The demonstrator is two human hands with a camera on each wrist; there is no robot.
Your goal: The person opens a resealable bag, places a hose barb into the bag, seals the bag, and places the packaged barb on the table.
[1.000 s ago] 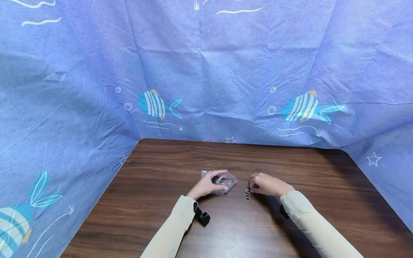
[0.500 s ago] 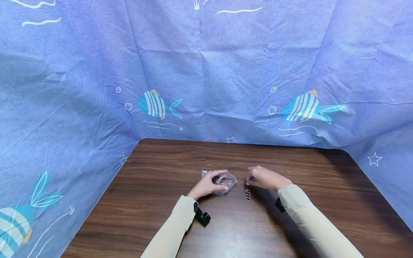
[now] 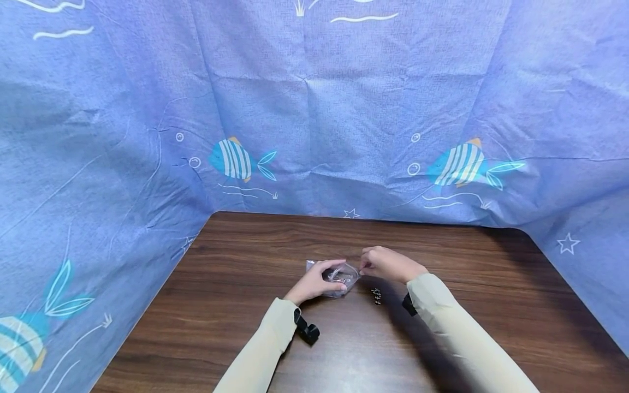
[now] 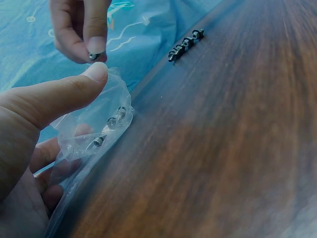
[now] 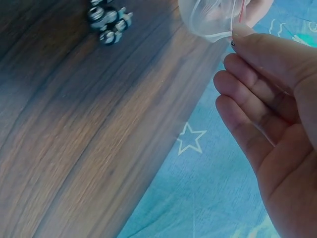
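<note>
My left hand (image 3: 313,284) holds a clear plastic bag (image 3: 350,274), its thumb on the near side and fingers curled behind; the bag's mouth gapes to the right. Inside lie a few small shiny metal fittings (image 4: 112,122), perhaps screws. Between thumb and fingertip my right hand (image 3: 392,265) pinches one small dark metal fitting (image 4: 94,56), just beside the bag's mouth. In the right wrist view only a dark tip of that piece shows. A little cluster of similar fittings (image 3: 377,296) lies on the table below the right hand.
The brown wood-grain table (image 3: 255,240) extends around both hands. Behind it and at the sides hangs a blue cloth (image 3: 304,120) printed with fish. A black wrist camera (image 3: 308,332) sits on the left wrist.
My right hand has lifted off the cluster of fittings and moved left to the bag's mouth, carrying one piece. The left hand and the bag have stayed in place.
</note>
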